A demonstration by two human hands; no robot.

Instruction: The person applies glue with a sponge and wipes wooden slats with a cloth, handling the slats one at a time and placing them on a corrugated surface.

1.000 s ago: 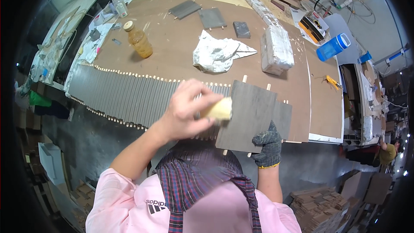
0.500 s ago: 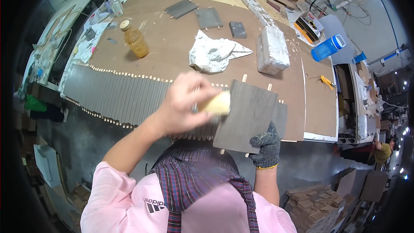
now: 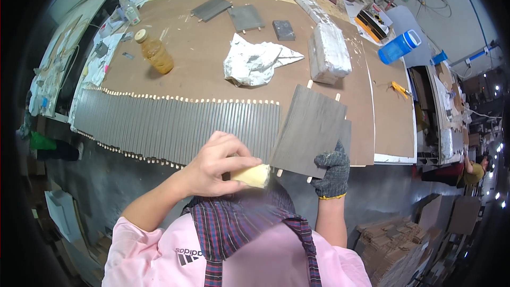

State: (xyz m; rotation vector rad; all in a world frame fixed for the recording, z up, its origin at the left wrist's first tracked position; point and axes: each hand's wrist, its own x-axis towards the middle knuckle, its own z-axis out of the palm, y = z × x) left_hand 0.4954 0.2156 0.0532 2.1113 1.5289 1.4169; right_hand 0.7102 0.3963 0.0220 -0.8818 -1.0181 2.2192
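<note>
My bare left hand [image 3: 215, 162] is closed around a pale yellow sponge block [image 3: 254, 175], just below and left of the lower corner of a dark grey wooden panel [image 3: 308, 130]. My right hand [image 3: 332, 172], in a grey knit glove, grips that panel by its near edge and holds it tilted over the table's front edge. Short wooden dowels stick out of the panel's far and near edges. The sponge sits close to the panel's corner; whether it touches is unclear.
A long row of grey slats with dowels [image 3: 175, 122] lies along the brown table [image 3: 212, 74]. Behind it are an amber bottle [image 3: 155, 53], a crumpled white rag [image 3: 255, 62], a white wrapped block [image 3: 329, 53], three small grey panels [image 3: 246, 17] and a blue bottle [image 3: 399, 47].
My left hand with the sponge has slid down from the panel's left face to just below its lower corner. The right hand keeps its grip on the panel.
</note>
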